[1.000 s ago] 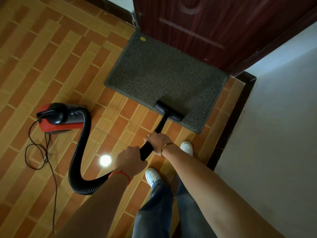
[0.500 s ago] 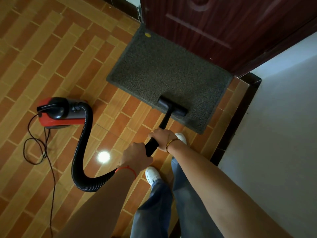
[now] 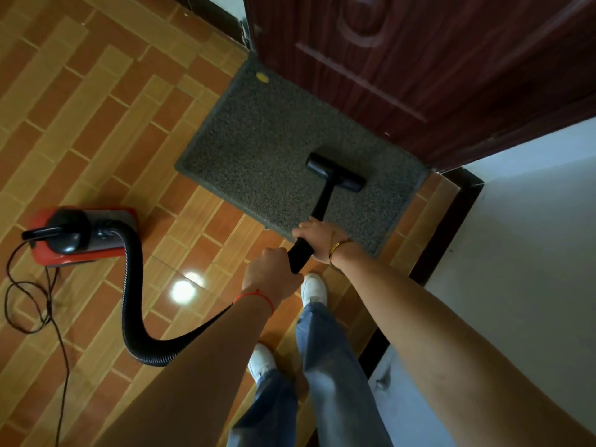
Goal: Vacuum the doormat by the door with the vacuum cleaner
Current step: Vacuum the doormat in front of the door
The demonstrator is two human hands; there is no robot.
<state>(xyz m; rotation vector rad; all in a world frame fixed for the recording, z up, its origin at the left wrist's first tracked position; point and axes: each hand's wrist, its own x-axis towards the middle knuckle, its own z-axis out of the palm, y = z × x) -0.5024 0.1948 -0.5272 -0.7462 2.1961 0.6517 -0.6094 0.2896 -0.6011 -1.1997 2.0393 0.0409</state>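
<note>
Vacuuming looks to be under way rather than near its end: the nozzle (image 3: 336, 172) sits flat on the doormat (image 3: 258, 146), on its right part and nearer the door (image 3: 419, 59) than the mat's near edge. The mat lies on the tiled floor (image 3: 80, 108) with its far edge against the door and its right end close to the wall (image 3: 532, 221). The right hand (image 3: 317, 238) grips the black wand (image 3: 324, 201) low down, fingers curled round it; the left hand (image 3: 272, 275) clenches the wand's upper end just behind it, where the ribbed hose (image 3: 132, 285) joins. The hose loops back to the red vacuum (image 3: 80, 233), which stands on the tiles left of the mat, well apart from it, its cord (image 3: 32, 304) trailing off the lower edge. A small yellow speck (image 3: 262, 77) lies at the mat's far left corner, so that side at least seems left to do; how much of the pile is already clean cannot be read from its texture. Whether the machine is running is not visible. The left arm covers part of the hose, and the door's top is cut off by the frame.
</note>
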